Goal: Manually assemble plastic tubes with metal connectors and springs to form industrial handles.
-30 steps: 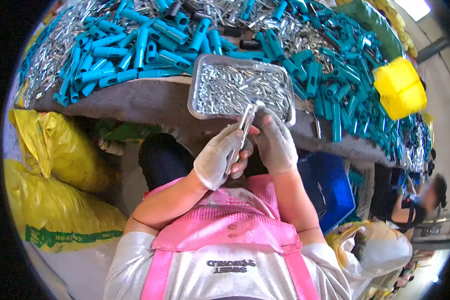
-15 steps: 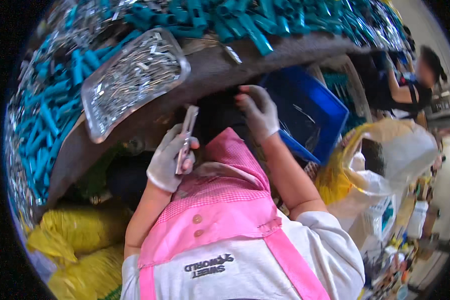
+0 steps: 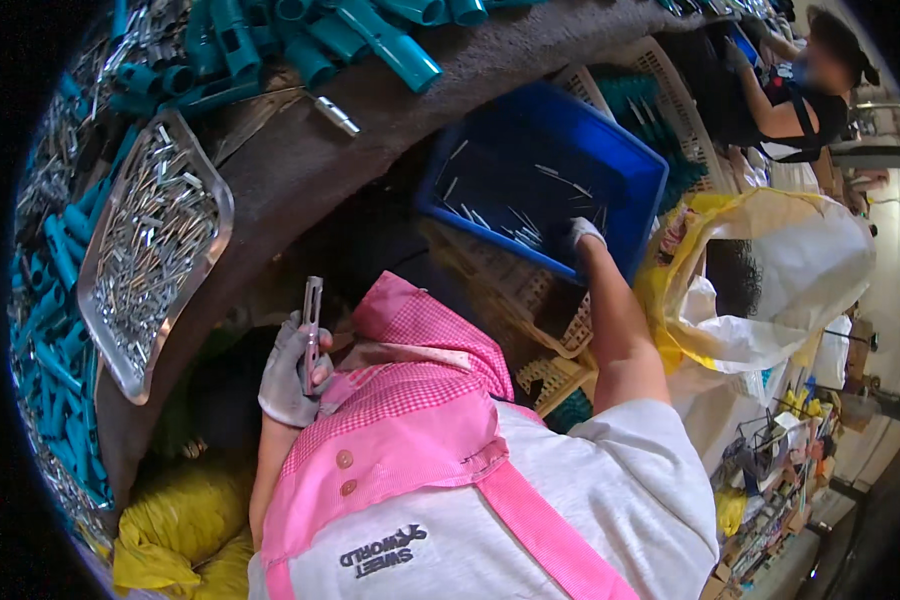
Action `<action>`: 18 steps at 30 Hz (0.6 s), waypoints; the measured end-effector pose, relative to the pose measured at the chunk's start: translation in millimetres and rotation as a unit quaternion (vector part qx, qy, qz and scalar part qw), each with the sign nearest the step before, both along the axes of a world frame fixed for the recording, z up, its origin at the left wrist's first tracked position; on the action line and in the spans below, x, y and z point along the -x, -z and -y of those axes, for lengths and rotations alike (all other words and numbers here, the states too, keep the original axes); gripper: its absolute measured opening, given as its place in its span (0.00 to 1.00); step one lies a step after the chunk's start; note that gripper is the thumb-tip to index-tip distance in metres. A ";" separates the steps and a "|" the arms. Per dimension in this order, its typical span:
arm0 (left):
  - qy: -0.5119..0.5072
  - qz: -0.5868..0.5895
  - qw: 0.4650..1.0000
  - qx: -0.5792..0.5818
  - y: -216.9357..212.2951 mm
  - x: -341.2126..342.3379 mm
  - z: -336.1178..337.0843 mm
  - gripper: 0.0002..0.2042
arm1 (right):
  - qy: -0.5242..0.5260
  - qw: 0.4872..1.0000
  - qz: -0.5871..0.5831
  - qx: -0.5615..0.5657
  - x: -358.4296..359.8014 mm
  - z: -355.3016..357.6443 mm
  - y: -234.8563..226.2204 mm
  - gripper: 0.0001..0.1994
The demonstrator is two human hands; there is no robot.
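Observation, worker seated at bench, pink checked apron over white shirt. Left hand (image 3: 292, 375), in a grey work glove, is closed around a slim metal tool (image 3: 312, 318) that looks like pliers or tweezers; the tool stands nearly upright, its upper end clear above the fingers, held close to the chest just beside the apron's bib. Right hand (image 3: 580, 235), also gloved, is stretched out and down to the near rim of a blue plastic crate (image 3: 610, 150) that sits below the bench edge; the fingers are hidden behind the rim and the wrist, so I cannot tell whether that hand is open or closed on anything. Thin metal pins (image 3: 515, 225) lie scattered on the crate's floor, the nearest of them just beside the right hand. On the bench top, well apart from both hands, a shiny metal tray (image 3: 210, 215) is heaped with small silvery pieces, and teal plastic tubes (image 3: 60, 250) lie piled around it. Yellow sacks (image 3: 175, 525) sit under the bench near the left elbow. A large white and yellow bag (image 3: 790, 270) stands open to the worker's right. Another person (image 3: 810, 85) works at the far end.
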State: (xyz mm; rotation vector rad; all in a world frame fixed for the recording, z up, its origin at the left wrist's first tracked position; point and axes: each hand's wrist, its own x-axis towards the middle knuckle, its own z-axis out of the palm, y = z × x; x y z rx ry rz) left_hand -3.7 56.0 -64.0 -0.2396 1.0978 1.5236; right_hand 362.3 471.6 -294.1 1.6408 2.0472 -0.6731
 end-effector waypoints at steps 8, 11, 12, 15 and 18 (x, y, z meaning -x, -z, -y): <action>0.069 -0.046 0.997 -0.009 10.8 -1.1 -7.2 0.11 | 0.070 0.987 -0.010 -0.147 -7.7 16.8 -75.0 0.13; 0.085 -0.051 0.995 0.004 10.2 -2.4 -16.4 0.12 | 0.090 0.988 0.095 -0.076 3.8 22.2 -69.3 0.12; 0.088 -0.050 0.995 0.003 10.3 -2.7 -18.5 0.12 | 0.123 0.985 0.116 -0.036 5.1 18.4 -60.8 0.12; 0.076 -0.043 0.996 0.008 13.5 -4.8 -17.8 0.12 | 0.069 0.984 0.163 0.021 26.9 24.4 -82.8 0.12; 0.072 -0.033 0.997 0.011 18.5 -3.4 -16.3 0.12 | 0.157 0.980 0.118 -0.038 10.1 14.1 -53.6 0.12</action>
